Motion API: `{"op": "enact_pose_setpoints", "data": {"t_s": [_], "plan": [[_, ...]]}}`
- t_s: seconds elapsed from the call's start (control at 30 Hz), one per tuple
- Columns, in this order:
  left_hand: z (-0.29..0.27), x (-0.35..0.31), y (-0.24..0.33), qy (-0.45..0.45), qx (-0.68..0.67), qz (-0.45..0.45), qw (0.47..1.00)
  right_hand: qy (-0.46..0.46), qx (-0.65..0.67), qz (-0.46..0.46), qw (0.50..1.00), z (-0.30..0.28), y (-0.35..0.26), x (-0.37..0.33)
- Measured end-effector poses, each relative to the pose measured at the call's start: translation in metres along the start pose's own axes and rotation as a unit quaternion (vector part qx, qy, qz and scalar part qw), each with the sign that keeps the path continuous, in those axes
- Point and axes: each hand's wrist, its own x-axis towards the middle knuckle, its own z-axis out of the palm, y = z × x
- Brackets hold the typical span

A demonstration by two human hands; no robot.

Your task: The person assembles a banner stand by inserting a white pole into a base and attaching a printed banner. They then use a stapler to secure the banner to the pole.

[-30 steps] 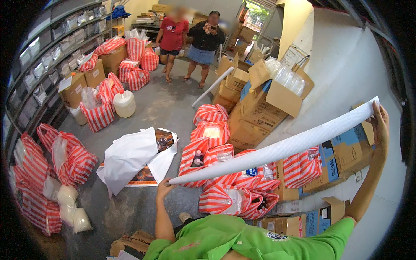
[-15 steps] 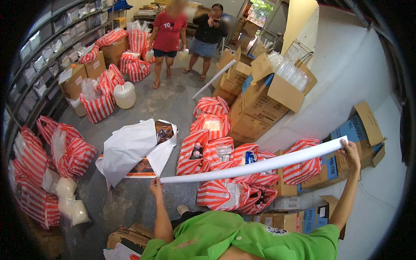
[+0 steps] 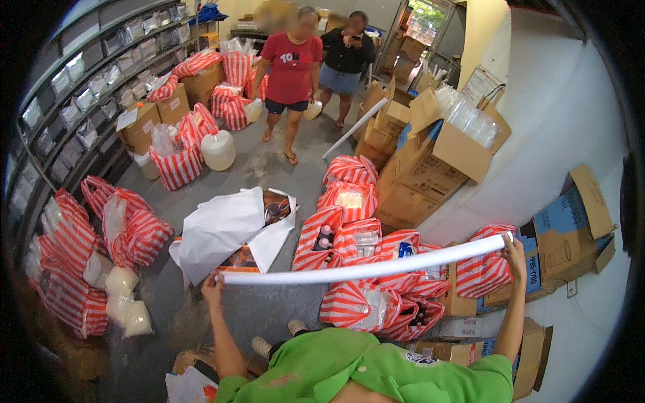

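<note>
A long, narrow rolled-up white sheet (image 3: 366, 270) stretches across in front of me, its right end a little higher than its left. My left hand (image 3: 213, 285) grips the left end, fingers closed on it. At the other end, my right hand (image 3: 514, 255) is closed around the tip. Beyond the roll, a folded white sheet (image 3: 225, 225) with a dark and orange printed side partly showing lies on the floor. Red-and-white striped bags (image 3: 359, 235) full of bottles and packs stand below and beyond the roll's middle.
Cardboard boxes (image 3: 416, 176) line the right wall, one holding clear plastic cups. More striped bags (image 3: 138, 232) and white-filled packs (image 3: 127, 302) stand at left by the shelves (image 3: 87, 74). A person in red (image 3: 292, 67) carries jugs; a person in black (image 3: 349, 57) stands behind.
The roll and both my hands have shifted left, and the right end has dropped lower. The person in red has stepped nearer. The whole view has turned slightly.
</note>
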Motion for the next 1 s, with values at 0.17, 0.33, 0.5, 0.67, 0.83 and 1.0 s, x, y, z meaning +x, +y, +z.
{"op": "enact_pose_setpoints", "data": {"t_s": [0.17,0.33,0.5,0.67,0.83,1.0], "plan": [[-0.037,0.049,0.067,-0.02,0.019,0.081,0.996,0.036,-0.042,-0.01,0.998,0.018,-0.014,0.042],[-0.032,0.078,0.18,-0.091,-0.033,0.196,0.976,0.093,0.13,-0.041,0.986,0.014,-0.038,0.072],[-0.025,0.068,0.251,-0.009,-0.065,0.191,0.979,-0.027,0.154,-0.049,0.986,0.003,-0.031,0.109],[-0.051,0.08,0.259,0.017,-0.114,0.196,0.974,-0.169,0.274,-0.047,0.946,0.027,-0.007,0.122],[-0.092,0.104,0.244,0.035,-0.065,0.222,0.972,-0.181,0.169,-0.061,0.967,0.029,0.01,0.134],[-0.134,0.085,0.246,0.013,0.003,0.195,0.981,-0.156,0.125,-0.128,0.971,0.088,-0.026,0.123]]}}
